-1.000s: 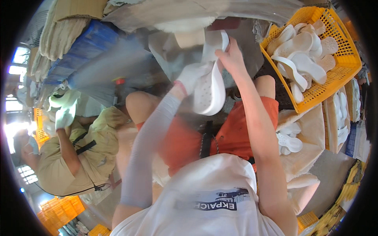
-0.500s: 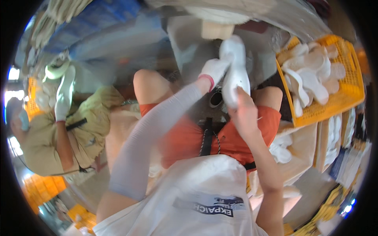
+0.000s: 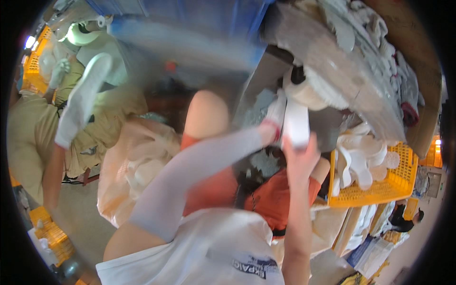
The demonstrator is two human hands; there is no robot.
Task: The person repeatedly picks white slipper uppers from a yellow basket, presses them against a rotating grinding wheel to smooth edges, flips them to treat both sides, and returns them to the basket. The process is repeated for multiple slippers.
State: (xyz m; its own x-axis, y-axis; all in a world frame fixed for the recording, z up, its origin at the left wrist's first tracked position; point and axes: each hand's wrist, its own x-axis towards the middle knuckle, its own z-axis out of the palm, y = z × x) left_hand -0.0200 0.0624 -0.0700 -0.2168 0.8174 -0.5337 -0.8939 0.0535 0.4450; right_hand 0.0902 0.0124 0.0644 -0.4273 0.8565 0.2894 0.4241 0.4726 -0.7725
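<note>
A white shoe sole (image 3: 298, 124) is held against or just in front of a pale round buffing wheel (image 3: 311, 90); whether they touch I cannot make out. My left hand (image 3: 276, 115), in a white glove with a red cuff, is closed at the sole's left side, its fingers partly hidden and blurred. My bare right hand (image 3: 302, 156) grips the sole's near end, the thumb pressed on it. A grey sleeve (image 3: 190, 175) covers my left forearm.
To the right stands a yellow crate (image 3: 373, 199) of white soles (image 3: 363, 168). Gloves (image 3: 377, 33) lie on the wrapped ledge above the wheel. A clear bag (image 3: 126, 190) holds pale pieces at left. Beside it sits a co-worker in tan clothes with a gloved hand (image 3: 71, 121) near a lamp (image 3: 83, 35).
The view has shifted, so my hands appear lower and the crate lower and further left. The sole has tilted and looks shorter, closer to the wheel. Both hands still hold it.
</note>
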